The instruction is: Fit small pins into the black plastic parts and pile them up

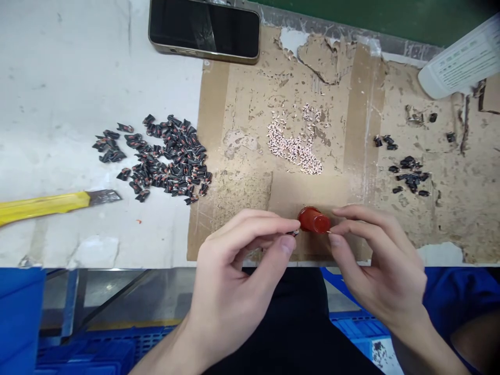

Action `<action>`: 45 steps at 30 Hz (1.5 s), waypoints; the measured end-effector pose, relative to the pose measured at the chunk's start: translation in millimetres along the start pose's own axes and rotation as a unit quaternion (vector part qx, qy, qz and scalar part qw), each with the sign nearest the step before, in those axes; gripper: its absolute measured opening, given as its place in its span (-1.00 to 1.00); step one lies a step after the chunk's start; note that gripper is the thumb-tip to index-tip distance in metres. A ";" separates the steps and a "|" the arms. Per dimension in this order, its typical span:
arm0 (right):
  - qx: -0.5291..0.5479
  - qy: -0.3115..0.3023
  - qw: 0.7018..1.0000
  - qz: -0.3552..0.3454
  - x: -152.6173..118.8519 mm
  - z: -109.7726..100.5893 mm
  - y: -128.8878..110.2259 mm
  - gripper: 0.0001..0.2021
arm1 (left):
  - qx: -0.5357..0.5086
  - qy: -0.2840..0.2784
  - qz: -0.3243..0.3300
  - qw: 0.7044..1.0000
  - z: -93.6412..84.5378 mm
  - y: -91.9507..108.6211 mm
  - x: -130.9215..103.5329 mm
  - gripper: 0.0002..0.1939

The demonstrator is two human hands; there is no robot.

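My left hand (238,284) pinches a small black part (293,233) between thumb and forefinger, most of it hidden by the fingertips. Opposite it, my right hand (380,260) is closed in a pinch on a tiny pale piece (329,232). A translucent red cup (314,220) lies tilted on the cardboard between the two hands, close to the fingertips of both. Beyond the cup is a loose scatter of tiny pale pinkish pieces (295,149). Black parts with orange inside form a pile (175,156) on the left.
More black parts (412,177) lie at the right on worn cardboard (246,182). A phone-like device (205,28) rests at the back. A yellow utility knife (47,205) with its blade out lies at left, and a white bottle (461,60) stands back right.
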State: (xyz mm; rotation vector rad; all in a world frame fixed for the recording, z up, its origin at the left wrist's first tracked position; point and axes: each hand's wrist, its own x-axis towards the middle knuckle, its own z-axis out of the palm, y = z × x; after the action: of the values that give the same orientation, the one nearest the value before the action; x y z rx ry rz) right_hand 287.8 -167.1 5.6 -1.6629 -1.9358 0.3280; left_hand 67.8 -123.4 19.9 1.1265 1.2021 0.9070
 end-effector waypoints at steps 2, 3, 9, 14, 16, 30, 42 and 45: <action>0.062 0.021 0.997 0.038 0.0 -2.9 -5.1 -0.77 | -0.005 -0.012 0.001 1.000 5.0 1.0 0.8 -0.78; 0.100 0.033 0.993 0.063 0.3 -4.6 -8.5 -0.79 | -0.016 -0.020 -0.007 1.000 8.7 1.4 1.3 -0.77; 0.287 0.029 0.940 0.185 3.4 -12.5 -29.1 -0.82 | -0.113 -0.066 -0.069 0.989 31.7 2.7 2.6 -0.82; 0.328 0.031 0.924 0.192 -0.9 -11.2 -30.9 -0.81 | -0.130 -0.064 -0.075 0.987 35.0 2.7 0.8 -0.82; 0.337 0.031 0.921 0.194 -1.7 -10.7 -30.5 -0.82 | -0.130 -0.063 -0.078 0.986 34.9 4.3 0.5 -0.83; 0.384 -0.001 0.905 0.182 -3.1 -10.4 -24.5 -0.80 | -0.092 -0.067 -0.080 0.990 33.5 10.1 1.6 -0.77; 0.399 -0.031 0.890 0.220 5.7 -20.2 -19.5 -0.89 | -0.151 -0.061 -0.092 0.982 33.2 15.4 0.3 -0.76; 0.333 -0.014 0.905 0.265 -6.2 -17.1 -19.0 -0.94 | -0.237 -0.072 -0.155 0.956 35.3 11.4 0.8 -0.76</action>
State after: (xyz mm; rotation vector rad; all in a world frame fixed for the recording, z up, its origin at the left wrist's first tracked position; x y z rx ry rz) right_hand 282.1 -179.8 27.8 -1.6497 -1.1350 1.0891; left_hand 103.2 -126.0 30.8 0.5862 0.9388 0.7975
